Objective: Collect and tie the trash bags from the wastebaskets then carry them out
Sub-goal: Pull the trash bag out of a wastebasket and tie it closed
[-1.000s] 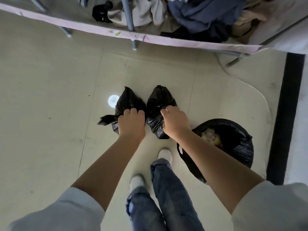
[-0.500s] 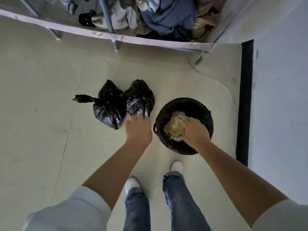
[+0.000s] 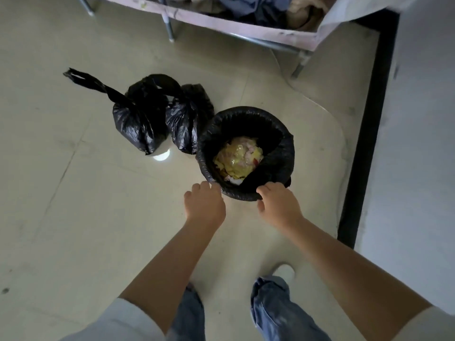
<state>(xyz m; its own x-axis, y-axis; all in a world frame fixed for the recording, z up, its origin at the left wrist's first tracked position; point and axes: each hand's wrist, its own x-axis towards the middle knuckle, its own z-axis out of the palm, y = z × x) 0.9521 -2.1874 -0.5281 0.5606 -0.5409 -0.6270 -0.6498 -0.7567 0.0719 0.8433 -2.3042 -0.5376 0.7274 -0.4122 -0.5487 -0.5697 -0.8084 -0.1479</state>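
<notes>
1. Your left hand (image 3: 204, 205) reaches toward the near left rim of the wastebasket (image 3: 246, 153); its fingers curl downward and the tips are hidden from the camera, so you cannot tell whether they touch the liner; no grip is visible.
2. Your right hand (image 3: 279, 205) is at the near rim of the wastebasket; its fingers curl over the edge of the black liner (image 3: 283, 148), and the fingertips are hidden behind the knuckles; the thumb hangs apart below the rim.
3. The wastebasket stands on the floor (image 3: 73, 217) just ahead of your hands; the liner is folded over the rim all round, so the basket's own wall does not show; yellowish crumpled trash (image 3: 237, 159) lies inside, too blurred to identify further.
4. Two tied black trash bags stand on the floor left of the wastebasket; the left bag (image 3: 138, 121) has a long handle strip trailing up and left; the right bag (image 3: 188, 119) touches the left bag and sits just beside the wastebasket rim.
5. A bright round spot (image 3: 161, 155) on the floor is partly covered by the left bag.
6. A metal-legged frame (image 3: 170, 28) holding piled clothes (image 3: 258, 11) is cut off by the top edge.
7. Your jeans (image 3: 275, 313) and one white shoe (image 3: 284, 270) show below; the other shoe is hidden by your left forearm.
</notes>
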